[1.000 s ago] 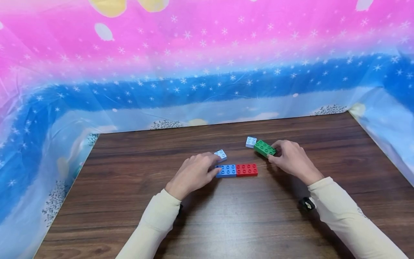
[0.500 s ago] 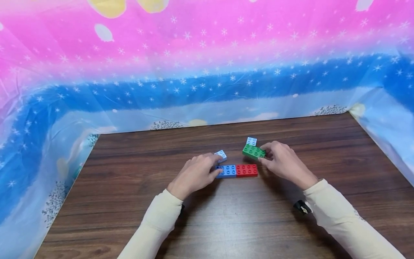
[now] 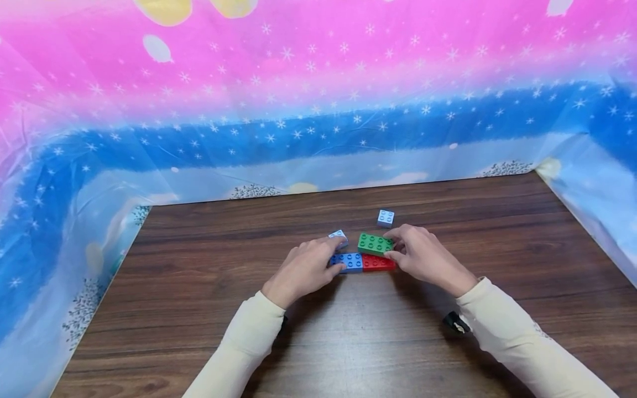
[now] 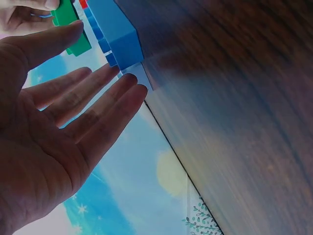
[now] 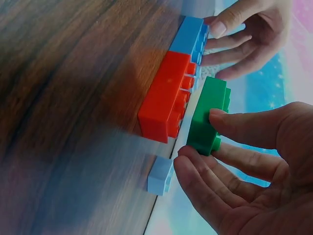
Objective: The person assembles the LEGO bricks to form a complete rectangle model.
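My right hand (image 3: 423,255) pinches a green toy brick (image 3: 374,243) by its right end, between thumb and fingers. In the right wrist view the green brick (image 5: 208,115) hangs over the studded side of the red brick (image 5: 164,95), with a gap between them. On the table the blue brick (image 3: 353,262) and red brick (image 3: 377,262) lie end to end in a row. My left hand (image 3: 303,270) is at the blue brick's left end, its fingers fairly straight in the left wrist view and the thumb apart from them. It hides part of the blue brick.
A small light-blue brick (image 3: 338,237) lies behind the blue one, partly covered by my left fingers. Another small light-blue brick (image 3: 385,218) sits farther back, behind the green one. A patterned cloth (image 3: 298,138) rises along the back and sides of the wooden table (image 3: 199,309).
My right hand has carried the green brick left and toward me, from beside the far light-blue brick to over the red one. The left hand has stayed nearly in place.
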{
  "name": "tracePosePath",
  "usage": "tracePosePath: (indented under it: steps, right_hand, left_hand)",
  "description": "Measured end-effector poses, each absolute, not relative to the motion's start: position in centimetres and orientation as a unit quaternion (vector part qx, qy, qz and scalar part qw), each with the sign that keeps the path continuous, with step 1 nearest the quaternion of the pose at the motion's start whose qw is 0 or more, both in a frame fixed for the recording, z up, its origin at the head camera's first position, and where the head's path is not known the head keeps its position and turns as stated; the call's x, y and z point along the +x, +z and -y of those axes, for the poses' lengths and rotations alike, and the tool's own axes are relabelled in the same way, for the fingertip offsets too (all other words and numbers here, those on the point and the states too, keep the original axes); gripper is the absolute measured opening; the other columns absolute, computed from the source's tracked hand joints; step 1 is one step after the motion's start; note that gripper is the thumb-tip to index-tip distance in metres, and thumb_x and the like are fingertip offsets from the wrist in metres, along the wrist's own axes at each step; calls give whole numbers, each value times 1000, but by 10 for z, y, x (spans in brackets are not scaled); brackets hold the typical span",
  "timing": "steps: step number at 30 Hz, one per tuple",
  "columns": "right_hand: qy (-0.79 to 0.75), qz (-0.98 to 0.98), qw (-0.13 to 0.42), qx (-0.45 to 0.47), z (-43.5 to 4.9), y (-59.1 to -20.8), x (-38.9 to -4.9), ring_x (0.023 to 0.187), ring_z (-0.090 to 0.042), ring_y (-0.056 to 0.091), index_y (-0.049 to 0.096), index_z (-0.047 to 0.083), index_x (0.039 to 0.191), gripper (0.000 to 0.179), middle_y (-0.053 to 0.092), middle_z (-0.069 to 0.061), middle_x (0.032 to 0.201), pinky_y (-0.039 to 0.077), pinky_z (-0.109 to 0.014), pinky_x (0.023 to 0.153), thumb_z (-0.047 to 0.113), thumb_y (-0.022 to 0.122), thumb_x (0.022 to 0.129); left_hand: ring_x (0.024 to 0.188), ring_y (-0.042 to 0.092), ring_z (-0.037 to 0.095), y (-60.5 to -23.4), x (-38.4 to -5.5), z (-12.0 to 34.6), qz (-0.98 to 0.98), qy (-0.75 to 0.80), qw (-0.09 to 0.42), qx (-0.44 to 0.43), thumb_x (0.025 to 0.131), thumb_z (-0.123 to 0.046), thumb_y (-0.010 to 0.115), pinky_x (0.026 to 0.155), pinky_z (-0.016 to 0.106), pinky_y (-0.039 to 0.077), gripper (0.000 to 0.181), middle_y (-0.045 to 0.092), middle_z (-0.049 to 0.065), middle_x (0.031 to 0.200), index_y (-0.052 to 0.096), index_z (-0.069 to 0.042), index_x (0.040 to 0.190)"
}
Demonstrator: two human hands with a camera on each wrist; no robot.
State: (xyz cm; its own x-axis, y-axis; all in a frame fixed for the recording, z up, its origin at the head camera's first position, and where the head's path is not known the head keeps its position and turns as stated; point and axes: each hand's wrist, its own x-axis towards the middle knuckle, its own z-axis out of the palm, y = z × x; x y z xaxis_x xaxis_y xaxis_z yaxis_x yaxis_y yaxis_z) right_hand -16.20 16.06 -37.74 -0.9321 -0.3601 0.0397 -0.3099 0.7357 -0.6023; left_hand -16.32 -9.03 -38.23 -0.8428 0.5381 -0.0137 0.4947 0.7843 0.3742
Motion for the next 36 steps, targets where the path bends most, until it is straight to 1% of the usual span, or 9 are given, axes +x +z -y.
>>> tracePosePath:
  steps: [3, 6, 11, 13, 17, 21, 31, 36]
  right_hand:
    - [-318, -929, 48, -182, -158, -377, -161, 96, -25, 68, 66, -8, 125, 34, 67, -19, 115, 56, -41, 80, 3, 71, 94]
    - [-322, -926, 56, -187, -155, -377, -162, 96, -24, 68, 65, -8, 126, 34, 68, -19, 115, 56, -41, 80, 3, 70, 94]
    - [-326, -922, 66, -198, -151, -378, -163, 92, -20, 68, 65, -8, 126, 34, 69, -18, 112, 56, -38, 78, 2, 70, 94]
    - [-327, -921, 66, -203, -150, -379, -163, 91, -19, 68, 65, -7, 126, 33, 69, -17, 111, 56, -38, 77, 2, 70, 94]
    - [-322, -920, 65, -212, -148, -381, -163, 88, -17, 67, 66, -7, 125, 32, 71, -16, 108, 56, -37, 76, 2, 69, 95]
    - [-320, -920, 66, -214, -147, -383, -164, 86, -16, 66, 67, -6, 124, 31, 71, -14, 105, 55, -36, 75, 2, 70, 94]
    - [-322, -920, 69, -215, -145, -385, -163, 77, -13, 61, 67, -5, 124, 32, 71, -11, 101, 51, -31, 67, 2, 71, 94]
    - [-320, -920, 75, -213, -144, -385, -163, 75, -14, 58, 67, -4, 125, 32, 72, -11, 101, 49, -30, 65, 2, 70, 94]
  left_hand:
    - [107, 65, 17, -383, -163, 89, -943, 179, 61, 275, 99, -29, 69, 78, 37, 53, 55, 64, 8, 134, 52, -9, 147]
    - [102, 65, 15, -384, -163, 89, -942, 182, 61, 276, 99, -28, 69, 76, 35, 53, 58, 63, 8, 135, 49, -9, 149]
    - [94, 64, 14, -384, -163, 88, -937, 197, 61, 281, 99, -28, 69, 74, 34, 53, 55, 66, 6, 131, 50, -11, 148]
    - [95, 64, 14, -384, -163, 88, -935, 204, 62, 283, 99, -28, 68, 76, 35, 53, 54, 66, 6, 129, 50, -11, 147]
    - [102, 65, 16, -385, -164, 88, -933, 215, 69, 281, 101, -29, 66, 83, 37, 54, 53, 67, 6, 129, 49, -11, 148]
    - [104, 64, 16, -385, -164, 88, -933, 217, 73, 279, 101, -31, 65, 85, 38, 53, 53, 66, 6, 129, 50, -10, 148]
    - [99, 62, 15, -387, -165, 86, -931, 228, 73, 275, 100, -30, 67, 85, 37, 53, 55, 66, 8, 128, 50, -8, 148]
    - [90, 61, 12, -388, -166, 84, -928, 238, 73, 275, 101, -31, 64, 80, 34, 52, 53, 67, 4, 122, 51, -9, 148]
